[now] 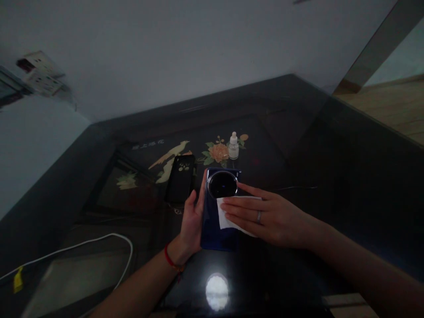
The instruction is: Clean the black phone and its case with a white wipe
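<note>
Desk (318,176) under all. R hand (268,216): fingers flat, can't tell if pinching. L hand (191,227): fingers hold phone (210,232) by L edge, back up, over desk. Wipe (224,222) by cam ring (223,185); prob. wiping step, next stroke needs steady L hold.

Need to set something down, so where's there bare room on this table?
The table right of the bottle, beyond the right hand, looks bare; so does the strip between bottle and back wall. The middle is crowded with case, left hand, phone and tissue; a cable loops at lower left.
</note>
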Demonstrator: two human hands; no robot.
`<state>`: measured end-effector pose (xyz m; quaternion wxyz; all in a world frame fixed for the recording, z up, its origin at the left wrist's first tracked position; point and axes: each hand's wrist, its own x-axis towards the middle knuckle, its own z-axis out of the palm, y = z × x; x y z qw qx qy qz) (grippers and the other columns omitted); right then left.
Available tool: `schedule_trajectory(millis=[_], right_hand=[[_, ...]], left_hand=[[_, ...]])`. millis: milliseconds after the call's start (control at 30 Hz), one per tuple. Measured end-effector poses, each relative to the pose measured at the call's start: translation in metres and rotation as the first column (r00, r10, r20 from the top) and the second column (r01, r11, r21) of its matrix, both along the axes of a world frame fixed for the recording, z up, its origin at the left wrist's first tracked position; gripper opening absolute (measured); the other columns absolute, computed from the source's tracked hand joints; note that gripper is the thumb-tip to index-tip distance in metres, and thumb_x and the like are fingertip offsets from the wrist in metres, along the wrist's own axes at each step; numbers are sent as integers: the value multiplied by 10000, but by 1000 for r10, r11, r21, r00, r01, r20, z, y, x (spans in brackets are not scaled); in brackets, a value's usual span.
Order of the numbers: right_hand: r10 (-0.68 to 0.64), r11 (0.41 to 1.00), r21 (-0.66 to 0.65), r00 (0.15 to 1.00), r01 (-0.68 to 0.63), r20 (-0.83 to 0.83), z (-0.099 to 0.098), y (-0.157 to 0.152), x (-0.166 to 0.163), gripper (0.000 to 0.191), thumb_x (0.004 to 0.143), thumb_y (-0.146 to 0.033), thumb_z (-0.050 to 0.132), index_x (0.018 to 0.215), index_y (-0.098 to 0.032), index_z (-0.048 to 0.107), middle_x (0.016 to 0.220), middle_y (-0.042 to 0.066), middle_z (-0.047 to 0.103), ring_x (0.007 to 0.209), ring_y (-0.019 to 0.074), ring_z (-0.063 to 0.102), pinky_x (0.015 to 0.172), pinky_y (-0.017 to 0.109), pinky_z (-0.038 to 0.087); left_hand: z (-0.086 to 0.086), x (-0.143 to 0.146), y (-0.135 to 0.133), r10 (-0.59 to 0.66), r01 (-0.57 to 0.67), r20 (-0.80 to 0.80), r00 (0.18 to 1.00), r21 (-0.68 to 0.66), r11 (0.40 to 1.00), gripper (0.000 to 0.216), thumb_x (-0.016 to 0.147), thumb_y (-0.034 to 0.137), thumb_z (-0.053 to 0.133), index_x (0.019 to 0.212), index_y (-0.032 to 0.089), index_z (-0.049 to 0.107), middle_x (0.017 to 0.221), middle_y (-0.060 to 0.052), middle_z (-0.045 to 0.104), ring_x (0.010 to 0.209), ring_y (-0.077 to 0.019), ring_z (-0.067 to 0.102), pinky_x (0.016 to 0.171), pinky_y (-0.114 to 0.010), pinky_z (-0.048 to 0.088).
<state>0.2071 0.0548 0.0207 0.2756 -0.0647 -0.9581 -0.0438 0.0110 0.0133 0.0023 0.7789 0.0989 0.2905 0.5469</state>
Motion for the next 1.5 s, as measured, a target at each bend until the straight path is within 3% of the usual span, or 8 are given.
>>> schedule_trajectory(millis=[200,433,767,1000,1167,1267,1400,1500], right_hand=[[-3,1000,-15,991,1,-131,-2,-1,0,241,940,-114,450,1097,-105,632,1143,83,683,1141,190,594,1058,449,430],[-266,961,-163,902,222,-341,0,4,2,268,945,-194,434,1121,-132,626,1091,123,689,1102,226,608,1042,491,419],[-195,981,-50,950,189,-243,0,0,-12,247,928,-120,406,937,-112,653,943,74,696,958,195,626,1046,451,428],[-102,994,-53,990,97,-95,-1,-6,-18,193,901,-137,450,905,-132,642,975,61,690,983,193,609,1160,464,230],[81,947,-300,988,-119,-134,8,-13,-13,274,913,-128,370,819,-169,624,777,14,667,829,146,639,1155,481,226],[-107,850,-506,893,-145,-437,15,-11,-3,264,917,-155,373,911,-198,633,872,28,692,885,157,658,1087,468,366],[-523,776,-619,669,118,-528,13,1,7,320,867,-83,414,1001,-240,658,1031,24,707,1003,193,655,1038,455,428],[-505,793,-570,754,214,-420,5,6,6,365,859,-69,403,1101,-211,636,1192,59,656,1131,206,601,1067,463,394]], left_hand=[[1,1,-2,-38,39,-27,999,9,999,527,951,438,225,1468,396,128,1453,29,434,1276,-210,456,1086,-377,288],[-5,4,-12,-268,263,52,962,76,962,522,941,465,280,1453,416,195,1456,31,422,1288,-238,441,1073,-434,321],[-5,15,-14,-161,161,12,987,-75,984,412,879,405,523,1232,193,529,1254,-91,549,1076,-233,562,901,-447,477],[-4,15,-11,-152,150,-24,988,-70,986,341,881,357,538,1173,181,553,1200,-82,568,1013,-208,582,848,-413,505],[0,11,-11,-174,173,-32,984,-35,984,450,904,424,465,1314,240,478,1330,-89,513,1162,-242,527,976,-442,430],[2,8,-11,-248,248,-6,969,23,969,510,927,492,321,1425,383,314,1434,-30,442,1231,-274,496,1022,-455,380],[2,8,-12,-355,350,11,935,130,928,535,918,542,248,1434,496,118,1479,-44,387,1130,-344,577,899,-538,434],[2,8,-13,-352,348,7,936,132,928,553,914,548,255,1437,492,84,1481,-56,382,1106,-359,590,856,-529,453]])
